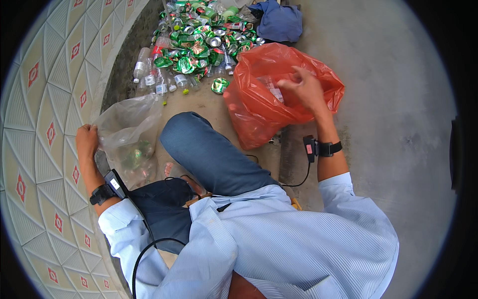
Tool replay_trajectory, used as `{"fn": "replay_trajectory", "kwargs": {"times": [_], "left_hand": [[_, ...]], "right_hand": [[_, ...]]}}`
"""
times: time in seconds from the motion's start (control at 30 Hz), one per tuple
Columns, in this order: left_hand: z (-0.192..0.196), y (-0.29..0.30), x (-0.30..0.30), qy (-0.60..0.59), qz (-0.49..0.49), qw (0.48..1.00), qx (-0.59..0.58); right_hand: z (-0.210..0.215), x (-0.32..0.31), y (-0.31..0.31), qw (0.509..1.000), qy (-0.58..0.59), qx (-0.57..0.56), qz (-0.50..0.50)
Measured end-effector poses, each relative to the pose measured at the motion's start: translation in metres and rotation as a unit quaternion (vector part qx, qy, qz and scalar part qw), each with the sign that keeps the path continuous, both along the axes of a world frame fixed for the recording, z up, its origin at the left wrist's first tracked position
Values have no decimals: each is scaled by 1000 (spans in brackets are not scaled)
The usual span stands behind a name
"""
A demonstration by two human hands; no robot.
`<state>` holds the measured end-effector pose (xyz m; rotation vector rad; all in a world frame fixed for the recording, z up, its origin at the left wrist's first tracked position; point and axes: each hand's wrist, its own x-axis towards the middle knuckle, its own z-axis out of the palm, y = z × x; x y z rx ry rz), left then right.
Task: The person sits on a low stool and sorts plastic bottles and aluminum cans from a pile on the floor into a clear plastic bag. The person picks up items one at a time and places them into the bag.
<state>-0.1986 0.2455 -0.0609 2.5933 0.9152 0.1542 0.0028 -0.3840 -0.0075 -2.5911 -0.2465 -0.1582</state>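
My left hand grips the rim of a clear plastic bag that holds a few crushed green cans, at the left beside the tiled wall. My right hand rests on the top of a red plastic bag, fingers curled over its open mouth; something pale shows inside. Whether the fingers pinch the bag or an item in it, I cannot tell. A pile of crushed green cans lies ahead on the ground, with one flattened can apart, just left of the red bag.
Several clear plastic bottles lie along the wall's foot, left of the can pile. A blue cloth lies at the far end. My bent knee in blue trousers sits between the two bags. Grey concrete floor spreads to the right.
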Motion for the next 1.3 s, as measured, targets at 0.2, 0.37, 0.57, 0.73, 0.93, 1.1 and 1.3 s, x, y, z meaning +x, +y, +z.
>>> {"fn": "replay_trajectory", "kwargs": {"times": [0.2, 0.37, 0.57, 0.73, 0.93, 1.1, 1.3], "left_hand": [[1, -5, -6, -10, 9, 1000, -8], [2, -9, -5, -28, 10, 1000, 6], [8, -17, -6, -28, 39, 999, -12], [14, -27, -2, -26, 47, 998, -21], [18, -42, 12, -28, 32, 999, -15], [31, -56, 16, -23, 57, 998, -7], [43, -62, 23, 11, 105, 994, -41]], "right_hand": [[-10, 4, 5, 979, 97, -171, 54], [16, 7, -1, 951, 226, -199, 75], [31, -29, 116, 969, -20, -238, 60], [-21, 24, 224, 977, 122, 21, 175], [-204, 65, 292, 844, 466, 265, -10], [-345, 100, 276, 853, 461, 179, -166], [-453, 186, 219, 958, 218, -184, -36]]}}
